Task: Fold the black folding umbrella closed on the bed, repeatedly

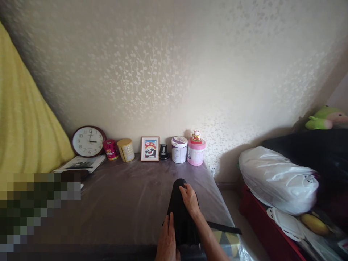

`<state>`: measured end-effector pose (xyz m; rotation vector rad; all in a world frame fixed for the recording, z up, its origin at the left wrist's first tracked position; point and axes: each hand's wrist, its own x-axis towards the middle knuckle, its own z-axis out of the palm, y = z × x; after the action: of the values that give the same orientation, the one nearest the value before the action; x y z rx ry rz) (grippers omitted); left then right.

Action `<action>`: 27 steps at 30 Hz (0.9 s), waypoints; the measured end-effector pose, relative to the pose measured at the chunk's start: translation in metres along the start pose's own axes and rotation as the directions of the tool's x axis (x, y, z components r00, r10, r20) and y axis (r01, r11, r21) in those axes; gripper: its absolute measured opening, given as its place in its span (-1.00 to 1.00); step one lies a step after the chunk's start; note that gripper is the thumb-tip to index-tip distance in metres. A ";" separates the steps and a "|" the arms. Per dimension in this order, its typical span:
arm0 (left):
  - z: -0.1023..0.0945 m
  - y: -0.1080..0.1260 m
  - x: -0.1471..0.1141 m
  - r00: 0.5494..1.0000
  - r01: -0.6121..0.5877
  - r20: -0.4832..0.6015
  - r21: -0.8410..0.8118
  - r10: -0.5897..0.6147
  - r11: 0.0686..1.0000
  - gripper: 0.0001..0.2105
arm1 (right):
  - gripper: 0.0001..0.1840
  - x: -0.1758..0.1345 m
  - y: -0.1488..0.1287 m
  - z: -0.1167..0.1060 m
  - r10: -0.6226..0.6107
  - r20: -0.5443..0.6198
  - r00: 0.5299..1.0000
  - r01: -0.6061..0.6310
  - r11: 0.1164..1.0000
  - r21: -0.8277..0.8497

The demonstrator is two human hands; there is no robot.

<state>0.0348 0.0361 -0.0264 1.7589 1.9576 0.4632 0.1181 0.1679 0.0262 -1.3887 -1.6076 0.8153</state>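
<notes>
Your bag [178,204]: plain black; strap [226,228] black too. Your desk [122,203]: grey-brown. Wall [141,83] you face: beige, pale leafy vines. Curtain [25,116]: yellow. Clock [88,141]: white dial, dark red rim. Can [110,150]: magenta. Tin [125,150]: gold. White tub [179,152], purple on lid. Pink tub [196,156]. Picture [150,149]: panda on blue. Sack [277,181]: white. Plush [322,119]: green.
</notes>
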 end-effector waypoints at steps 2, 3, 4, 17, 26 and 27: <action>0.001 -0.003 0.001 0.999 -0.028 -0.017 0.003 0.028 1.000 -0.05 | -0.67 0.000 -0.003 0.007 -0.009 0.018 1.000 0.010 0.998 -0.065; 0.001 -0.004 0.001 0.999 -0.040 -0.031 0.003 0.040 0.999 -0.05 | -0.69 0.000 -0.005 0.010 -0.014 0.037 0.999 0.018 0.993 -0.113; 0.001 -0.005 0.000 0.998 -0.046 -0.041 0.002 0.046 0.999 -0.06 | -0.70 0.000 -0.007 0.012 -0.017 0.060 0.998 0.027 0.985 -0.169; 0.009 -0.024 0.002 1.000 -0.002 0.026 0.087 0.000 0.996 -0.28 | -0.82 -0.012 -0.031 0.014 -0.031 0.322 0.946 0.181 0.876 -0.446; -0.004 -0.023 -0.018 0.924 -0.029 -0.382 -0.014 0.021 0.999 -0.46 | -0.79 -0.022 -0.032 0.012 -0.123 0.399 0.908 0.294 0.868 -0.401; -0.008 -0.019 -0.017 0.912 -0.043 -0.409 -0.003 0.038 0.999 -0.49 | -0.79 -0.023 -0.031 0.012 -0.133 0.413 0.901 0.307 0.868 -0.391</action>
<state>0.0156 0.0171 -0.0284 1.8078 2.1887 0.9212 0.0947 0.1407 0.0448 -1.3659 -2.3262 0.6120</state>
